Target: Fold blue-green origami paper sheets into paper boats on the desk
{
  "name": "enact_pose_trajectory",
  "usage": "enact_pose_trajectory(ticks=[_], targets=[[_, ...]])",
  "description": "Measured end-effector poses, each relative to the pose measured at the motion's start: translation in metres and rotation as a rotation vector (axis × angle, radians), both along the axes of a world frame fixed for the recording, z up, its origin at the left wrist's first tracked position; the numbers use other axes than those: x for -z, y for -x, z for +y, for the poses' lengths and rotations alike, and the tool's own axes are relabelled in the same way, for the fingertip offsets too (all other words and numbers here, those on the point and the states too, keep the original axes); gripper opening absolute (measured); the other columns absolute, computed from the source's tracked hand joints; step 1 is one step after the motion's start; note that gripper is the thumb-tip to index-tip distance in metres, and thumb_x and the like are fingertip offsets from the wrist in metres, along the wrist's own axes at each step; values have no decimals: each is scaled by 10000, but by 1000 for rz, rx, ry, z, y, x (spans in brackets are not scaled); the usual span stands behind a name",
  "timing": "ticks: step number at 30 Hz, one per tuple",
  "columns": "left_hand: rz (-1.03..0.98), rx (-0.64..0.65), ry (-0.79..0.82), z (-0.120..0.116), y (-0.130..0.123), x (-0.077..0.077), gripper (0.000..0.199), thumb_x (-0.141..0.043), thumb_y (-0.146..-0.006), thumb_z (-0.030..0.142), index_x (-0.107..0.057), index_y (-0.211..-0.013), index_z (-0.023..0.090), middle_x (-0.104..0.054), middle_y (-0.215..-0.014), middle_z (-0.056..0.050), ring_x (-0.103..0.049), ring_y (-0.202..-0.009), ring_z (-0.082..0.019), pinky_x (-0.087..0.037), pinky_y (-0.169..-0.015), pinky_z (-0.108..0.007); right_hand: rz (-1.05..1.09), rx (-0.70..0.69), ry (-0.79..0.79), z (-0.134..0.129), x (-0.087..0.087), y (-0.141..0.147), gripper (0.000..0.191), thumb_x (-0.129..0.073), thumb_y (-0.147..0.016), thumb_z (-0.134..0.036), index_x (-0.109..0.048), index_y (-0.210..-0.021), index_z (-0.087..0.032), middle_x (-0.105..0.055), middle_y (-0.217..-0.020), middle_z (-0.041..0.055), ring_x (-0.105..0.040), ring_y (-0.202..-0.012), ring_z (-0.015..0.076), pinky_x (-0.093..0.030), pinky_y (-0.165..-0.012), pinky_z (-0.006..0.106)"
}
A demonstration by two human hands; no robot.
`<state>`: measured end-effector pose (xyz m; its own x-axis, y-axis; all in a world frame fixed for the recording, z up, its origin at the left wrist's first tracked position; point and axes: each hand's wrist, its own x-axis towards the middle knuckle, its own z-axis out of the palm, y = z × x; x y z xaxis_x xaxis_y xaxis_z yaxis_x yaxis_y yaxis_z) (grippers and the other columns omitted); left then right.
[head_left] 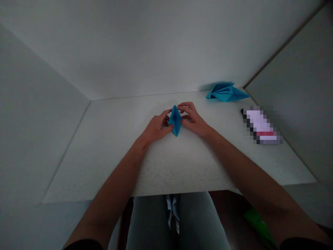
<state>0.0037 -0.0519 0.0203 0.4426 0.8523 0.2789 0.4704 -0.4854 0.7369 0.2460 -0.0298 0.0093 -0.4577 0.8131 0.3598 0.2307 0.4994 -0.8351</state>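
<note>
1. From where I stand, I see the left hand holding the left side of a small folded blue paper; its thumb lies on the lower left edge, and its forefinger is at the upper left edge.
2. The right hand is at the opposite side. Its thumb presses the right edge and its bent fingers come near the top point, so this hand also grips the paper, as far as I can see.
3. The paper is therefore exactly between the two hands, above the middle of the white table. It has the form of a narrow diamond, one point directed to the wall and the other to the person. I cannot tell if its underside touches the table.
4. Further to the right, close to the wall, a bigger folded blue paper lies on the table, well apart from the hands.
5. Nearer to the person than this one, at the right side, lies a phone; its screen is blurred.
6. Below the table edge are the person's legs, and at their right something green, partly hidden by the right arm.
</note>
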Motion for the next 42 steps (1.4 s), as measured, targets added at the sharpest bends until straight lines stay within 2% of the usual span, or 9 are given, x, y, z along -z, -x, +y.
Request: enact_pose_trajectory(ticks=[6,14,17,20,24,26,29,35,42], targets=[[-266,-147,30,6,3,3,455,-568,-919,183,-668,-1355,267,-761,-1030,-19,-680,-779,-128,-564,-751,-269,41,96,-33,1,-4,1,430,-712,-957,-414,-686,-1386,-397,-482,-1429,85,-566,-1233,260,-605,-1041,472],[-537,-192,118,15,6,5,193,-661,-927,302,-790,-1040,215,-751,-864,-25,-686,-767,-152,-573,-753,-289,63,94,-19,7,-8,-3,260,-615,-1033,-423,-800,-1153,-285,-730,-1094,65,-671,-1033,232,-556,-977,421],[-536,-178,94,12,5,2,230,-717,-941,412,-803,-1022,214,-779,-990,-55,-701,-850,-164,-579,-792,-293,88,111,8,6,-11,-2,266,-644,-1014,-467,-803,-1078,-263,-756,-1074,63,-677,-1002,230,-547,-944,402],[-530,-166,90,12,3,2,268,-800,-898,443,-794,-1040,216,-778,-1063,-63,-714,-874,-158,-585,-800,-283,116,128,30,6,-11,-1,362,-767,-931,-535,-766,-1165,-259,-755,-1043,52,-630,-830,178,-533,-801,335],[-535,-162,112,14,3,6,475,-887,-825,422,-744,-1243,248,-777,-1025,-44,-718,-825,-154,-592,-749,-272,123,139,87,7,-8,0,515,-818,-872,-599,-722,-1237,-249,-722,-939,20,-515,-674,132,-434,-626,283],[-523,-195,113,15,4,8,454,-863,-853,446,-755,-1246,244,-785,-979,-45,-722,-817,-159,-594,-760,-279,72,166,101,7,-8,-1,424,-785,-901,-603,-751,-1100,-230,-677,-831,5,-481,-654,132,-390,-605,285],[-488,-262,103,15,5,9,319,-790,-916,509,-816,-1031,212,-804,-939,-64,-735,-843,-176,-596,-819,-304,31,199,73,6,-11,-2,364,-751,-935,-583,-744,-957,-221,-624,-763,-2,-465,-654,137,-367,-614,297],[-498,-281,57,15,4,6,364,-778,-915,575,-819,-929,213,-812,-963,-68,-741,-885,-181,-587,-845,-306,134,210,23,7,-12,-1,394,-778,-902,-626,-701,-911,-240,-641,-853,9,-513,-707,145,-411,-659,304],[-607,-393,47,23,9,12,457,-769,-898,666,-730,-940,212,-781,-886,-54,-747,-822,-181,-606,-783,-312,276,301,101,19,-4,-6,497,-796,-854,-723,-647,-915,-253,-569,-724,-29,-481,-620,127,-392,-575,276]])
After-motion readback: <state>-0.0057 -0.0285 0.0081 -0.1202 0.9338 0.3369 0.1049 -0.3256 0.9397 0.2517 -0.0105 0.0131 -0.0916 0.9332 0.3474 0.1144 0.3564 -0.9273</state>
